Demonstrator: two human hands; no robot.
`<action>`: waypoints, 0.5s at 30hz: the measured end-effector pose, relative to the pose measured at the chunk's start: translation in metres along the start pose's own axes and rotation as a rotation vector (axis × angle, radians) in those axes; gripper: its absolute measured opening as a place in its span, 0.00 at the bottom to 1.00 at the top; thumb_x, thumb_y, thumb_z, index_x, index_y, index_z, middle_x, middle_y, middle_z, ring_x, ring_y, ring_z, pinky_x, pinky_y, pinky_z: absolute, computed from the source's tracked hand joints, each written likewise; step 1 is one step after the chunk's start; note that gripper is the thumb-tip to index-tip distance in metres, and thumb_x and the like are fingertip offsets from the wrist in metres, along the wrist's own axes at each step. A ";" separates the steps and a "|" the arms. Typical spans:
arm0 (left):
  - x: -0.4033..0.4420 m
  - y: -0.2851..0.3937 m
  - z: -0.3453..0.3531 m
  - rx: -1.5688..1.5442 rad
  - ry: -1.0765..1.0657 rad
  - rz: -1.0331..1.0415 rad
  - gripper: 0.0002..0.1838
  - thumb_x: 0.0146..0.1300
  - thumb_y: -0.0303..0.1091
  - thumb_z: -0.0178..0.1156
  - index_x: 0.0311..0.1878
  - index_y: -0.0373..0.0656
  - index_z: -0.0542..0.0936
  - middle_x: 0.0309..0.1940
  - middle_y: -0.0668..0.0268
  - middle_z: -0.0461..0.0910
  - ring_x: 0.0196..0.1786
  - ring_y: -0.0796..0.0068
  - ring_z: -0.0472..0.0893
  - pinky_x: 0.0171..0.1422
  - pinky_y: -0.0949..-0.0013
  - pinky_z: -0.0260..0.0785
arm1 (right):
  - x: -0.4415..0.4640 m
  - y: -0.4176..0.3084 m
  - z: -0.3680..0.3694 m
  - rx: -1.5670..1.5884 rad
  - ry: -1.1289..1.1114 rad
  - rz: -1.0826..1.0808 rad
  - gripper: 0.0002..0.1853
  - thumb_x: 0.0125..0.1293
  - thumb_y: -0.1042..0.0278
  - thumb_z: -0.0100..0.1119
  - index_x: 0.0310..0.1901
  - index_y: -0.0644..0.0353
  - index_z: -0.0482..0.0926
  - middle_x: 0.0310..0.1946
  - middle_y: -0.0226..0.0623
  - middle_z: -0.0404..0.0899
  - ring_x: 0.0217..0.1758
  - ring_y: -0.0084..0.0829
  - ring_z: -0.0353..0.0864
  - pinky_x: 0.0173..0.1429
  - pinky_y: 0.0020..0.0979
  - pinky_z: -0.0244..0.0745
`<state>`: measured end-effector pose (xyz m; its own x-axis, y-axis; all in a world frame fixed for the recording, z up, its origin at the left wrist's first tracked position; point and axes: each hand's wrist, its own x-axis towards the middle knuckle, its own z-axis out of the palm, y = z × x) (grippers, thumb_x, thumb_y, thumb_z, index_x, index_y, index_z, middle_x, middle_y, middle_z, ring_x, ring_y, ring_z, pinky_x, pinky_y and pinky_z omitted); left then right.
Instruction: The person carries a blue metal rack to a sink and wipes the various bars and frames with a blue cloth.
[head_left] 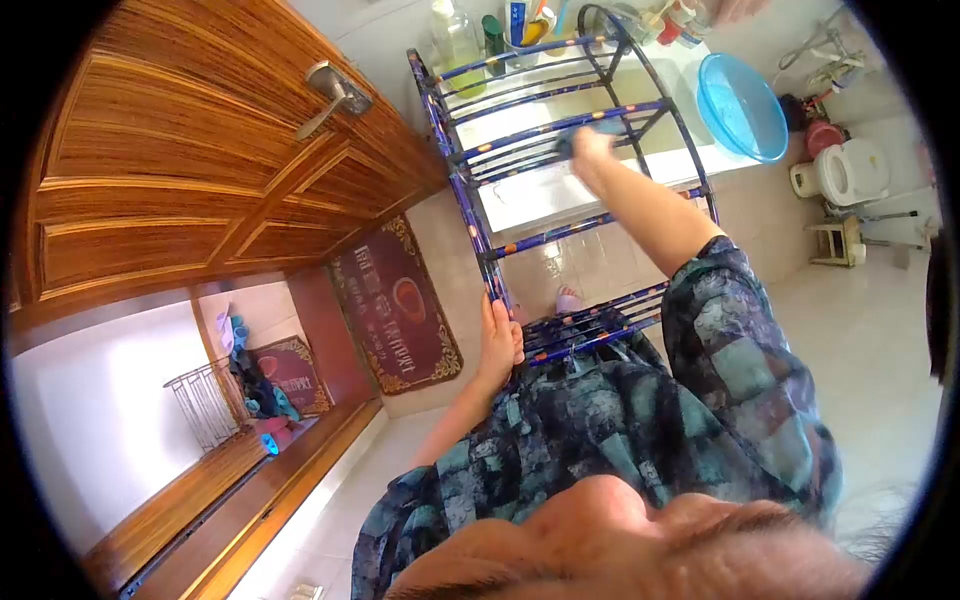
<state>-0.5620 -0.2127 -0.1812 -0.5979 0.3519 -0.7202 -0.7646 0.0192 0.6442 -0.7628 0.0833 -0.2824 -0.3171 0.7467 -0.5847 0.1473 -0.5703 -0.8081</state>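
A dark blue patterned metal rack (585, 228) with several barred shelves stands in front of me, tilted in my view. My left hand (500, 340) is closed around its left post near the lower shelf (600, 318). My right hand (592, 150) reaches in among the upper bars, its fingers closed on a grey-blue cloth (572, 140). That cloth lies against a shelf bar; part of it is hidden behind the hand.
Behind the rack is a white sink counter (535, 195) with bottles and a blue basin (740, 108). A wooden door (230, 150) stands at left, a brown mat (395, 305) below it. A toilet (850, 172) and small stool (835, 243) are at right.
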 end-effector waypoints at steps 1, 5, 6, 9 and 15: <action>0.001 -0.002 -0.002 -0.003 -0.011 -0.017 0.26 0.74 0.58 0.36 0.71 0.68 0.48 0.14 0.76 0.55 0.12 0.86 0.54 0.14 0.79 0.45 | -0.016 0.022 0.007 -0.237 -0.079 0.075 0.20 0.64 0.65 0.50 0.58 0.52 0.65 0.48 0.39 0.76 0.48 0.30 0.74 0.52 0.34 0.72; -0.001 -0.001 0.000 0.040 0.003 -0.013 0.27 0.74 0.58 0.36 0.72 0.69 0.47 0.13 0.76 0.54 0.11 0.86 0.53 0.14 0.78 0.43 | -0.156 0.064 0.049 0.129 -0.627 0.423 0.18 0.58 0.85 0.47 0.50 0.59 0.71 0.44 0.41 0.75 0.43 0.41 0.77 0.45 0.45 0.78; 0.000 -0.003 -0.001 0.017 0.002 -0.015 0.27 0.74 0.58 0.36 0.72 0.68 0.47 0.13 0.76 0.54 0.11 0.86 0.53 0.14 0.78 0.43 | -0.177 0.051 0.051 0.025 -0.499 0.436 0.18 0.60 0.84 0.45 0.52 0.59 0.68 0.44 0.42 0.74 0.44 0.42 0.78 0.45 0.47 0.79; -0.004 -0.009 -0.007 -0.023 0.030 -0.028 0.27 0.75 0.57 0.36 0.72 0.65 0.49 0.13 0.76 0.55 0.10 0.87 0.52 0.13 0.78 0.42 | -0.150 0.037 0.036 0.175 -0.550 0.557 0.18 0.62 0.83 0.45 0.54 0.61 0.67 0.47 0.45 0.73 0.47 0.43 0.78 0.48 0.50 0.80; -0.004 -0.007 -0.005 -0.073 0.038 0.037 0.26 0.75 0.55 0.37 0.71 0.60 0.54 0.14 0.77 0.56 0.11 0.87 0.55 0.12 0.80 0.46 | 0.044 -0.007 -0.082 0.277 -0.290 0.183 0.08 0.69 0.71 0.50 0.46 0.61 0.75 0.39 0.41 0.81 0.38 0.36 0.82 0.39 0.39 0.79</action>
<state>-0.5553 -0.2186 -0.1842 -0.6340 0.3148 -0.7064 -0.7564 -0.0620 0.6512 -0.7005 0.1483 -0.3079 -0.5650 0.5205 -0.6402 -0.0186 -0.7838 -0.6207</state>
